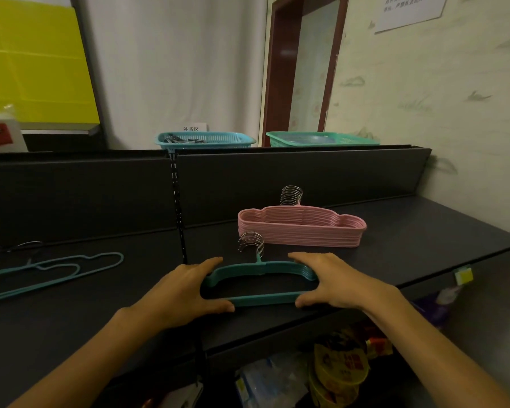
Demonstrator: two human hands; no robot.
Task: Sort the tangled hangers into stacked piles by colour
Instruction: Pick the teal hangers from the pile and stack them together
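The scene is dim and slightly murky, with soft, even light and no hard shadows. The dark surface (395, 231) takes a faint sheen toward its far right corner. The yellow panel (33, 60) and the white wall (174, 63) are the brightest areas. Wide-angle distortion bends straight lines toward the frame edges, and the packets below the near edge look soft and smeared.

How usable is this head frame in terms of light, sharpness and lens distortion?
Head view: dim, even light; the teal hanger stack and pink hanger stack read clearly against the dark shelf. Wide-angle bending curves the shelf edges and walls. The loose teal hangers at left and the goods below look soft.
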